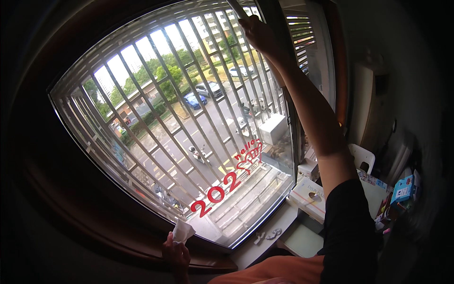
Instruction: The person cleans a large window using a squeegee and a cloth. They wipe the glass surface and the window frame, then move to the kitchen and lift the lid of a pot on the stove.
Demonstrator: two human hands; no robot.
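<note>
A large window pane (159, 117) with metal security bars outside it fills the middle of the head view. Red stickers (215, 193) of numerals, a word and a hand-like drawing are on the lower part of the glass. My left hand (176, 250), at the bottom left by the dark window frame, holds a folded white tissue or cloth (183, 231). My right arm reaches up along the window's right side. At the top, my right hand (254, 30) is closed around a pale stick-like handle (237, 9), whose far end is out of view.
Crumpled white scraps (273, 234) lie on the white sill (244, 254). A cardboard box (308, 197) of disposable items stands by the window's lower right corner. Further right are a white chair back (363, 156) and a blue box (403, 190) among small things.
</note>
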